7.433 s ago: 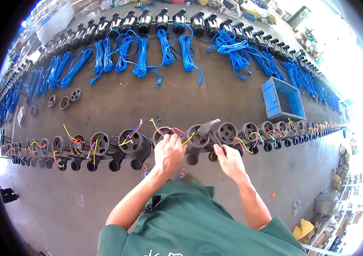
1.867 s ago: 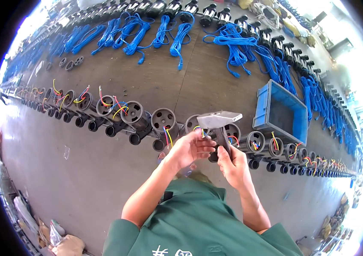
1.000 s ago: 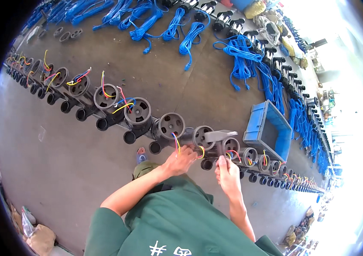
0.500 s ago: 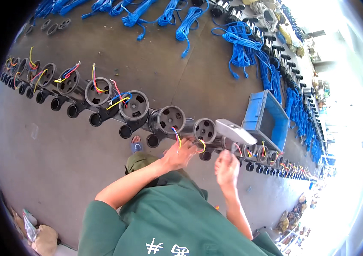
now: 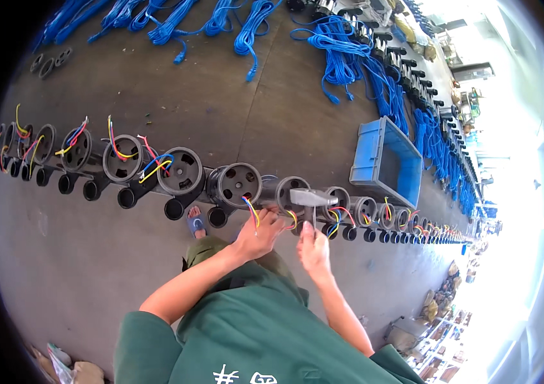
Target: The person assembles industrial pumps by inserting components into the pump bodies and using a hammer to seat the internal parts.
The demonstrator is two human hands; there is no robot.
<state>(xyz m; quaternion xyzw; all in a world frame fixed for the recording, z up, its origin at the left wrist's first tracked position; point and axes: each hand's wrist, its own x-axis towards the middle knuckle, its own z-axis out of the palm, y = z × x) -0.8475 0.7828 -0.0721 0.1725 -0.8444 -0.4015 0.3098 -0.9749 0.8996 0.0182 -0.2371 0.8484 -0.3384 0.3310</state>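
The right hand (image 5: 314,251) has its fingers wrapped round the handle of a hammer (image 5: 312,198), apparently so the head stands free beyond the grip. From here the head overlaps a slotted round housing (image 5: 284,192); whether they touch, I cannot tell. The left hand (image 5: 258,237) rests with bent fingers beside that housing, perhaps steadying it, though anything they grip is hidden. Coloured wires (image 5: 253,210) droop over the near rim of the left neighbour (image 5: 238,174), seemingly clear of its slots. The housings line the table's (image 5: 208,109) near edge, probably for easy reach.
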